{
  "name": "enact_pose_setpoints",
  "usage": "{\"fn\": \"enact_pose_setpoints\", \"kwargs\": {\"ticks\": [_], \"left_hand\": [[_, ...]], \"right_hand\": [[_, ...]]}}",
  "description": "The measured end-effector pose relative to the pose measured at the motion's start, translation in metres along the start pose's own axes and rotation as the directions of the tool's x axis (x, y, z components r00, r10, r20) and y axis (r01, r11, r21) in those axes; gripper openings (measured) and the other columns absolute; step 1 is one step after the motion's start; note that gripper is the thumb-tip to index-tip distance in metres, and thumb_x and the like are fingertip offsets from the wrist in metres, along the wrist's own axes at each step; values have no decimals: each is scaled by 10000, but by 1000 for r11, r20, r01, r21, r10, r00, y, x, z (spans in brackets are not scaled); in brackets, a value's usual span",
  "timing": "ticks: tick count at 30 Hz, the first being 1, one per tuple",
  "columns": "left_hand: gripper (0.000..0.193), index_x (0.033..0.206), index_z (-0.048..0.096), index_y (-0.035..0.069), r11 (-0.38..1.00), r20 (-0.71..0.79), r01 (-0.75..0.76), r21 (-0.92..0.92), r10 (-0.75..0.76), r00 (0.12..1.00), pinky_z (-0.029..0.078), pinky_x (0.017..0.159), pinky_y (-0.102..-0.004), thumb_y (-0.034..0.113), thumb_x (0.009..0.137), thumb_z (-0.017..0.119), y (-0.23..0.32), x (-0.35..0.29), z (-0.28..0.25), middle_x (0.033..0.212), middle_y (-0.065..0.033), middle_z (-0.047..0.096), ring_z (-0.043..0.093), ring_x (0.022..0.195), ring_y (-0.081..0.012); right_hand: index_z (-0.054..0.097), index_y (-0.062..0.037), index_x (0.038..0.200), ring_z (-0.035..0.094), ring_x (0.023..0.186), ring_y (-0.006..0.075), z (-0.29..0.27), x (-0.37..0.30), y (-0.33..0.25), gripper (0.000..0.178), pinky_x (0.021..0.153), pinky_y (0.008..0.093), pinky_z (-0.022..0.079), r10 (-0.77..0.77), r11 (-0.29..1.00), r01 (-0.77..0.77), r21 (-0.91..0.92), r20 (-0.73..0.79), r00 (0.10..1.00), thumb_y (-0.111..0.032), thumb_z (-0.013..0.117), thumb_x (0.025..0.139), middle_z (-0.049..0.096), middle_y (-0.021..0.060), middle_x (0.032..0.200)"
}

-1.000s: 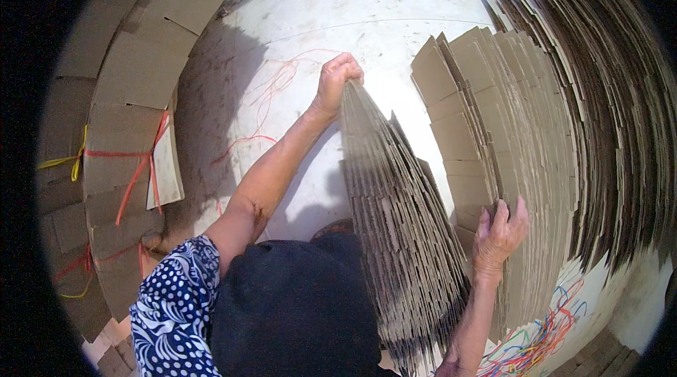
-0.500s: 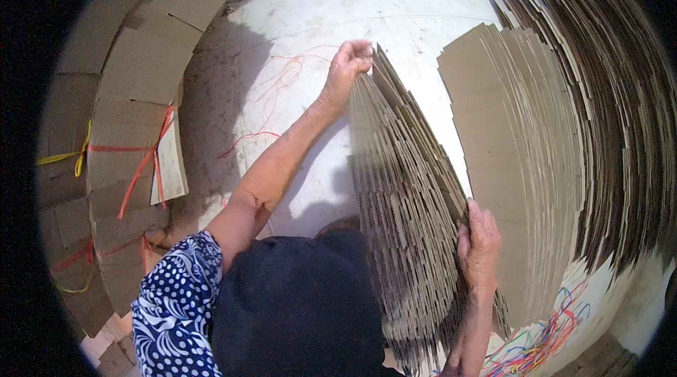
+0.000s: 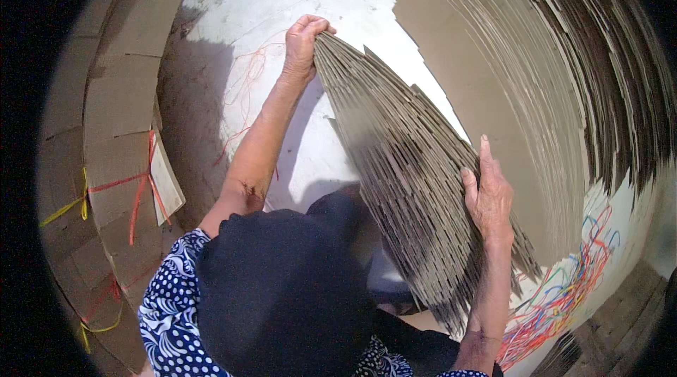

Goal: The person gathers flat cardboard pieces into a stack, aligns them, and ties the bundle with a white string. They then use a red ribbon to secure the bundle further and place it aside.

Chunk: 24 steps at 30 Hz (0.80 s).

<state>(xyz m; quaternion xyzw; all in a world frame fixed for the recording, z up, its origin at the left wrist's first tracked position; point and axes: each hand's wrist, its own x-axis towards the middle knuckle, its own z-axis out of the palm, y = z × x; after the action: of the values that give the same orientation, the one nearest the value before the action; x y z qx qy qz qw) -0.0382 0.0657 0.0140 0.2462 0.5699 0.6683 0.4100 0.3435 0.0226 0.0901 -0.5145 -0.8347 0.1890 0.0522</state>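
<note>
A thick stack of flat cardboard sheets [image 3: 405,165] stands on edge in front of me, leaning to the left and fanned towards its lower end. My left hand [image 3: 304,47] is closed around its far top corner, fingers curled over the sheet edges. My right hand [image 3: 492,197] rests against the stack's right side, index finger stretched out and thumb apart, gripping nothing. Just to its right stands another row of lighter cardboard sheets [image 3: 486,88]. A dark cap [image 3: 282,292] hides the lower middle of the view and part of the near stack.
Bundles of cardboard [image 3: 120,144] tied with red and yellow string line the left side. Darker stacked sheets [image 3: 599,59] fill the far right. A tangle of coloured strings [image 3: 564,299] lies at lower right, and thin red string [image 3: 250,70] lies on the pale floor.
The stack's top has tipped left with my left hand, and its sheets sit closer together there. My right hand has moved up and loosened from the edge, its index finger now straight.
</note>
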Motion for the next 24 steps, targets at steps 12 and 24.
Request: {"fn": "enact_pose_setpoints", "kwargs": {"ticks": [12,24], "left_hand": [[269,999,575,-23,914,30,51,403,-69,997,467,750,-294,59,747,529,15,16,-11,830,-112,611,583,797,-194],[377,1082,533,22,251,935,-933,257,-309,175,399,885,-418,334,873,494,26,-158,156,992,-158,584,544,994,-292]], "right_hand": [[463,-31,1262,543,961,349,25,-42,-34,477,800,463,445,114,992,-114,-53,0,993,-317,507,883,531,197,1098],[552,-36,1075,558,906,376,1,-33,-28,321,815,468,441,89,964,-142,223,231,969,-245,589,835,573,195,1032]]}}
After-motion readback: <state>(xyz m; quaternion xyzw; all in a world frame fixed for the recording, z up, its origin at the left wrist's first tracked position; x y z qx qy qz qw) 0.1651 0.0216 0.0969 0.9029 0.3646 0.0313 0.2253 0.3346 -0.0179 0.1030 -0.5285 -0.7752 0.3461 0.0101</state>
